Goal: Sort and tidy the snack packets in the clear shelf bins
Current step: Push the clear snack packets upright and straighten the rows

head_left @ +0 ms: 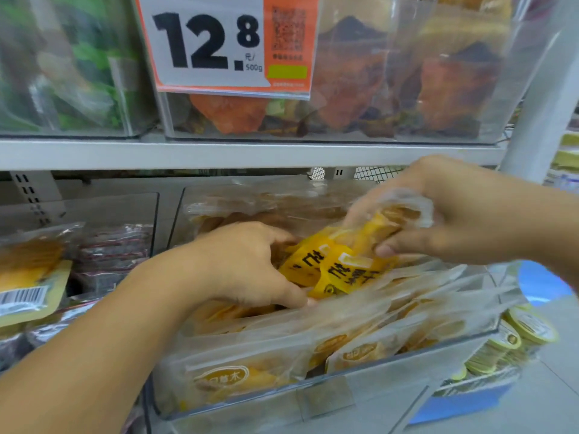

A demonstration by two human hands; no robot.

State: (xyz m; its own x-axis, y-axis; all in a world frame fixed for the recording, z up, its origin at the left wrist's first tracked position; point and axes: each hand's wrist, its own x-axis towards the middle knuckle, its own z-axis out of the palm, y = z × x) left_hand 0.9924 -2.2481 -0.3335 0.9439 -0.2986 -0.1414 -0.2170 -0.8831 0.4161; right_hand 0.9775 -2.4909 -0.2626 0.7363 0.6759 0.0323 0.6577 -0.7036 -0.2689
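Both hands work inside the clear bin [391,399] on the lower shelf: the left hand [250,264] reaches in from the near side with fingers curled onto the lower edge of two yellow packets [332,270], and the right hand [451,211] pinches their upper ends from above, thumb beneath and fingers over the clear film. These packets are raised and tilted above the rest of the stock. Nearest the camera, against the bin's front wall, more packets of the same kind [225,380] stand in overlapping rows. Judgement: each packet is light, soft and crinkly, with slick film, so a pinch on the flat sealed edge should hold better than a squeeze on the filled middle, which may crush the contents. To the left, a neighbouring bin holds dark packets [116,245]. Beyond, the upper shelf [219,155] carries further clear bins, one fronted by a price tag [225,42] reading 12.8
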